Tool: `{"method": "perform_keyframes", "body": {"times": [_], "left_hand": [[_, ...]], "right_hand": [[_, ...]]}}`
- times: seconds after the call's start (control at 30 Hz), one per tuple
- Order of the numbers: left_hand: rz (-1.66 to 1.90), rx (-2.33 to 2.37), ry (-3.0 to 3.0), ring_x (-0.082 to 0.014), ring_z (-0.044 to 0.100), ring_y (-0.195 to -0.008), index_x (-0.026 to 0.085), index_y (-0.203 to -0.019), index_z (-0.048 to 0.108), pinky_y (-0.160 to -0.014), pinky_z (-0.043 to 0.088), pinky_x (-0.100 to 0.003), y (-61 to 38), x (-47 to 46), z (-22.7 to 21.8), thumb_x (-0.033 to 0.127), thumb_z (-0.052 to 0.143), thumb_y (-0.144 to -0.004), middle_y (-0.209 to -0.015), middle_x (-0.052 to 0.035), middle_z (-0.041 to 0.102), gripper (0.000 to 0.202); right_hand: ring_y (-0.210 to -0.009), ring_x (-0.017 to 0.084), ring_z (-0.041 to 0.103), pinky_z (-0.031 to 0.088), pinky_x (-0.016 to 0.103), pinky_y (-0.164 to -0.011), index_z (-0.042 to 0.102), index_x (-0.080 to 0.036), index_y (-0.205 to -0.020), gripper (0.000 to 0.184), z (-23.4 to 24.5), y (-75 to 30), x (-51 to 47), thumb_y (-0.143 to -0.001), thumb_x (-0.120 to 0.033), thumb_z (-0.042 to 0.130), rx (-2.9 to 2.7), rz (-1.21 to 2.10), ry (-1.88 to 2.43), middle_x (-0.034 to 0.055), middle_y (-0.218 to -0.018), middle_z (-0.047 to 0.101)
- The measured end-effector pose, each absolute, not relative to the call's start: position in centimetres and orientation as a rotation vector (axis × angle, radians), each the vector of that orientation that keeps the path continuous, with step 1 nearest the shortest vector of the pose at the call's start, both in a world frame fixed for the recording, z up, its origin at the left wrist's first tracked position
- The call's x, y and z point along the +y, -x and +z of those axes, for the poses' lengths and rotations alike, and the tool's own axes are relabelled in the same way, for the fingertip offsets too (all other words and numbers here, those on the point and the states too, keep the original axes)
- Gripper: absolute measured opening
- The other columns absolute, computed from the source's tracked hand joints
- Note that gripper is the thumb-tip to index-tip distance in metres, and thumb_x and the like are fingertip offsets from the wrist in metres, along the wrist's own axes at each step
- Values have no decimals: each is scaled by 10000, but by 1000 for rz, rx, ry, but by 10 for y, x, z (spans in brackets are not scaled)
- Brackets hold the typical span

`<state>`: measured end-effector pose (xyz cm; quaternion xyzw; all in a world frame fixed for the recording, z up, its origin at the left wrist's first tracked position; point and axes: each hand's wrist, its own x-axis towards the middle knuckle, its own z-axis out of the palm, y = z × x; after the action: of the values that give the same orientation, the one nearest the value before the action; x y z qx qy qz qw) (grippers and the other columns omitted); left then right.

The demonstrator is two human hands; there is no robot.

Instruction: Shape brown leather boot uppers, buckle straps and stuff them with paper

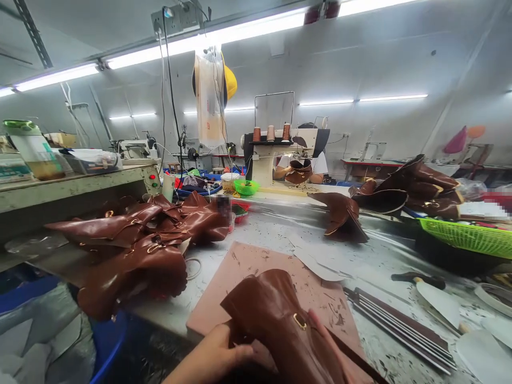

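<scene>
A brown leather boot upper with a gold oval buckle is held up low in the middle of the view. My left hand grips its left side, the thumb showing and the other fingers partly tucked inside or behind the leather. Along the right edge, my right hand is closed against the upper, mostly hidden by it. Beneath lies a pinkish cutting board sprinkled with dark scraps. A thin dark strip runs beside my right hand; whether it is attached cannot be made out.
Brown uppers pile up at left, above a blue bin. At right are another upper, dark strips, a hammer and a green basket. A person works behind a sewing machine.
</scene>
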<state>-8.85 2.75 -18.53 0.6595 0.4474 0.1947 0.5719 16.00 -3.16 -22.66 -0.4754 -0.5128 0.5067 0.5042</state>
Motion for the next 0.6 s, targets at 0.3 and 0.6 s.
{"method": "perform_keyframes", "body": {"times": [0.3,0.6], "left_hand": [[54,1247,-2329,-251,547,-918,198,-750,666,-810,379,-340,101,23,-159,191,511,-744,-879,-42,677,155],[104,1391,-2041,-243,591,-875,197,-1044,576,-779,427,-331,142,15,-135,215,530,-729,-947,-57,655,319]], "right_hand": [[-992,294,611,461,418,-866,572,-230,-1087,565,-230,-194,-30,-661,-601,564,-783,1241,1463,111,-1119,639],[-723,258,600,465,364,-678,605,-233,-597,202,-241,-257,-45,-674,-384,496,-1758,540,1966,63,-735,663]]}}
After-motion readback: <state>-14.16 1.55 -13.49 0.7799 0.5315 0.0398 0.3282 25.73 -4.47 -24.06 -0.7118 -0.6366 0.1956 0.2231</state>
